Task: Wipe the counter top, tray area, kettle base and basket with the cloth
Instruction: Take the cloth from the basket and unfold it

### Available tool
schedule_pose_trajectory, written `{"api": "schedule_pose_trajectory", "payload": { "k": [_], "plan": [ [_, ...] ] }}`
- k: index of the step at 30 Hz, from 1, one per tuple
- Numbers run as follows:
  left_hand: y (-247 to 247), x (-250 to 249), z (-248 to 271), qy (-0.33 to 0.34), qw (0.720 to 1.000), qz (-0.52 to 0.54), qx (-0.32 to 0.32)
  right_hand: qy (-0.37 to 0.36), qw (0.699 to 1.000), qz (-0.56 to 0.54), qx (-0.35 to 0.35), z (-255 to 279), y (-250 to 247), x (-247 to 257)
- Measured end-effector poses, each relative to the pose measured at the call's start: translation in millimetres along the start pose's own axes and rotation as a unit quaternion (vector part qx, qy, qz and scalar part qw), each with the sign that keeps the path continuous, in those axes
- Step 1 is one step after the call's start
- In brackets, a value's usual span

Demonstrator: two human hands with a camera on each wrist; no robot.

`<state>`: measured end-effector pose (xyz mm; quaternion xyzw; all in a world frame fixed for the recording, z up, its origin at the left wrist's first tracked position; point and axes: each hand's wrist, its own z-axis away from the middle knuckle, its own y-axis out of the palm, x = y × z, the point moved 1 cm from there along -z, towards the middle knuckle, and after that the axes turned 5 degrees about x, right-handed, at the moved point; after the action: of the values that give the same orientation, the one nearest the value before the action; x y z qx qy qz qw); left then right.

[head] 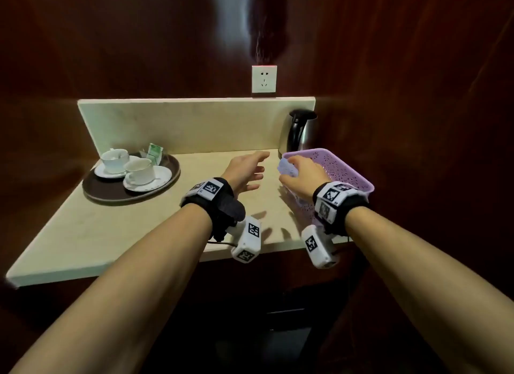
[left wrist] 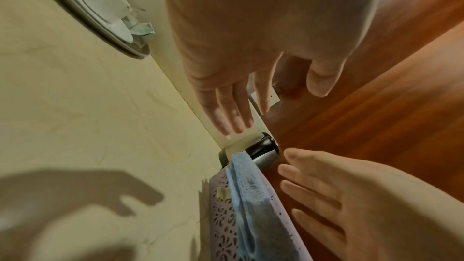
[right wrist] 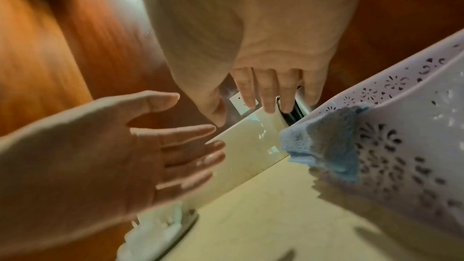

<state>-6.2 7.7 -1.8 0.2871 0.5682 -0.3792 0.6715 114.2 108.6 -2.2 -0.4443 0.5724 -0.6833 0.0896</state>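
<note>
A blue cloth (head: 287, 168) hangs over the near left rim of the purple perforated basket (head: 342, 169) on the right of the beige counter top (head: 116, 229). My right hand (head: 304, 172) hovers just over the cloth; in the right wrist view its fingers (right wrist: 266, 90) are straight and hold nothing, with the cloth (right wrist: 326, 142) hanging free. My left hand (head: 247, 172) is open above the counter, just left of the basket. The steel kettle (head: 300, 131) stands behind the basket, which hides its base. A dark round tray (head: 111, 191) lies at the left.
Two white cups on saucers (head: 139, 173) and a green packet (head: 155, 153) sit on the tray. A beige backsplash (head: 180, 123) runs behind the counter, with a wall socket (head: 264, 78) above it. Dark wood panels close in the back and right.
</note>
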Motion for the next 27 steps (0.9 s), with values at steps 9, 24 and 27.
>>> {"api": "schedule_pose_trajectory", "payload": {
  "k": [9, 24, 27],
  "plan": [
    [26, 19, -52, -0.059, 0.997, -0.042, 0.005, 0.038, 0.997, 0.016, 0.059, -56, 1, -32],
    [68, 37, -80, -0.138, 0.99, -0.022, 0.02, -0.005, 0.987, 0.011, 0.16, -75, 16, -54],
    [68, 37, -80, -0.138, 0.99, -0.02, 0.012, -0.022, 0.986, -0.006, 0.162, -71, 13, -58]
  ]
}}
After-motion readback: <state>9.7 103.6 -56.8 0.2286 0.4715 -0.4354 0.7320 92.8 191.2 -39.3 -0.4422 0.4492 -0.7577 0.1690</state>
